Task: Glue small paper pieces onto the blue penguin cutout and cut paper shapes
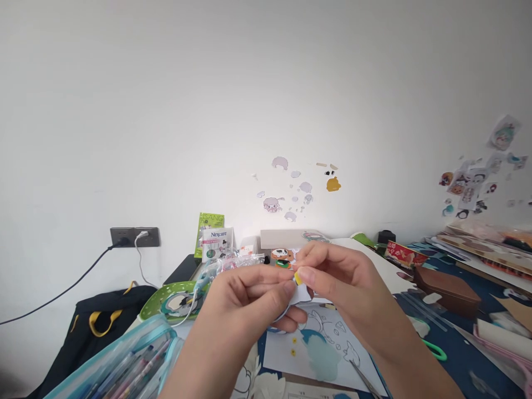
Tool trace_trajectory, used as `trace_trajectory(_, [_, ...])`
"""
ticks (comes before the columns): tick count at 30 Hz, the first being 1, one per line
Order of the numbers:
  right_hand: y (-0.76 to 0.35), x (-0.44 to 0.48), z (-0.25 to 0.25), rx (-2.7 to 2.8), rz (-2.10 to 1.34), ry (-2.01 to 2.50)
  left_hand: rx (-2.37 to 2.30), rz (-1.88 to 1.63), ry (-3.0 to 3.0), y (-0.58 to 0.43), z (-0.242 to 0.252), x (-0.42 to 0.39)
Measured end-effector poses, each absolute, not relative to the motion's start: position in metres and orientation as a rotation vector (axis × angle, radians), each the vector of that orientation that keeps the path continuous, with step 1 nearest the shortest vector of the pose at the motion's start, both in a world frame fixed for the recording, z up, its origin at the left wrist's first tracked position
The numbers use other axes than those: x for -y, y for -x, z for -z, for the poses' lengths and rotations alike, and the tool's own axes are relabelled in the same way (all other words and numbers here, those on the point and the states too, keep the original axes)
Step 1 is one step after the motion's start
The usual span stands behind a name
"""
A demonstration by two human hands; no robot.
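Both of my hands meet in the middle of the head view, above a drawing sheet (282, 357) with outlined figures and blue patches. My left hand (247, 299) is closed, its thumb and fingers pinching a small white paper cutout (301, 295). At the cutout's upper edge shows a small yellow piece (297, 278). My right hand (349, 282) is closed too, thumb and forefinger pinched on this yellow piece; whether it is stuck to the white paper I cannot tell. A slim pointed metal tool (364, 379), perhaps tweezers, lies on the sheet below.
A clear pencil case (137, 368) with pens lies front left, beside a green tray (152, 302) and a black bag (89, 316). At right are a brown case (446, 291), a green handle (435, 351) and stacked papers (490, 249). Cutouts (272, 205) stick to the wall.
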State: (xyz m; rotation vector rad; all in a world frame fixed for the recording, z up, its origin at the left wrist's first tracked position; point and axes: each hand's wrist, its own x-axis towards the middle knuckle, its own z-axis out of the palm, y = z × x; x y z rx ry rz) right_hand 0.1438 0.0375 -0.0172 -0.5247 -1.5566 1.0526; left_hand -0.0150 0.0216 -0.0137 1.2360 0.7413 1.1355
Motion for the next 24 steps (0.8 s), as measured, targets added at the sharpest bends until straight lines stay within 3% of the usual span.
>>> trace_trajectory(14, [-0.128,-0.036,0.029,1.501,-0.750,0.423,-0.675,-1.136,-1.243,0.019,0.015,-0.019])
trace_trajectory(24, [-0.130,-0.039,0.032,1.484,-0.907,0.352,-0.707,-1.134,-1.234,0.019,0.015,-0.021])
